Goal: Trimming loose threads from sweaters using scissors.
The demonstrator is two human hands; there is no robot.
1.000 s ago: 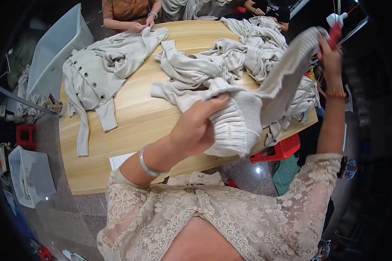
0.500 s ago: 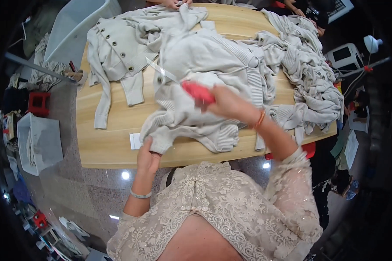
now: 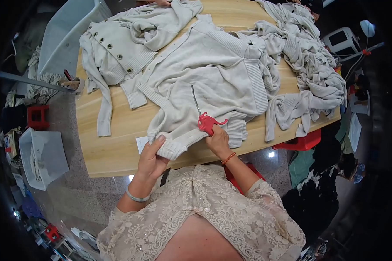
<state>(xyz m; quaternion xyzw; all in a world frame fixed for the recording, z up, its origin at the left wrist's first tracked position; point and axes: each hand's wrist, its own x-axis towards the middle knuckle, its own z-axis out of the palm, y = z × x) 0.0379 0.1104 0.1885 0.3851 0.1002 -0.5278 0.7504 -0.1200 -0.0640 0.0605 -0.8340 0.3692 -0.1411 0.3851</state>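
worn are a beige lace top [image 3: 231, 217], 1 pale bangle [image 3: 137, 198], 1 orange bracelet [image 3: 228, 158].

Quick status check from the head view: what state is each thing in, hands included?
Left hand: closed on the sweater's near end
Right hand: closed on the scissors
Red-handled scissors: held over the sweater; blade opening unclear
Sweater: spread out, wrinkled
Buttoned-front cardigan: lying with dark buttons up
Garment pile: heaped, crumpled
Lower-left bin: holding pale cloth
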